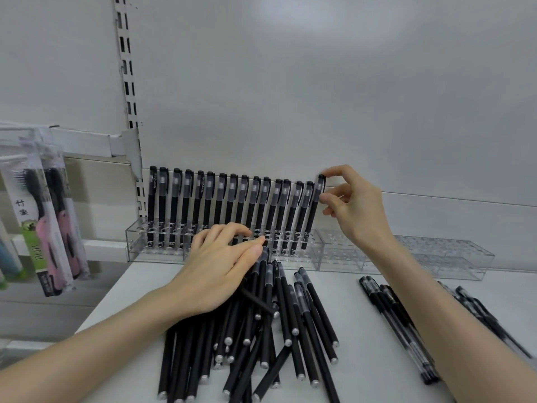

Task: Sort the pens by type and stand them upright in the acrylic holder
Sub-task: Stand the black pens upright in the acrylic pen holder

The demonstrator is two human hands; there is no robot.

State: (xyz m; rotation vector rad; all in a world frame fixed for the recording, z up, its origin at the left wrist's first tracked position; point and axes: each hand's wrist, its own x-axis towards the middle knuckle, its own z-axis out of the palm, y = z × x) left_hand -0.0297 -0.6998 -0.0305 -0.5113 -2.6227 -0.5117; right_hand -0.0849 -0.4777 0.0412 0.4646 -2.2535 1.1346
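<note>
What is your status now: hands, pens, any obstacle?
Right hand pinches end pen, standing in holder. Left hand rests on pile. Free holes to the right, nothing blocking.

A row of pens [226, 205] stands in the clear holder [340, 254].
At 2 o'clock the right hand [357, 205] pinches the top of the last pen [315, 210] in the row. The left hand [220, 266] lies on a pile of black pens [261, 330] at 6 o'clock. Some see-through pens [401, 330] lie at 4 o'clock.
</note>
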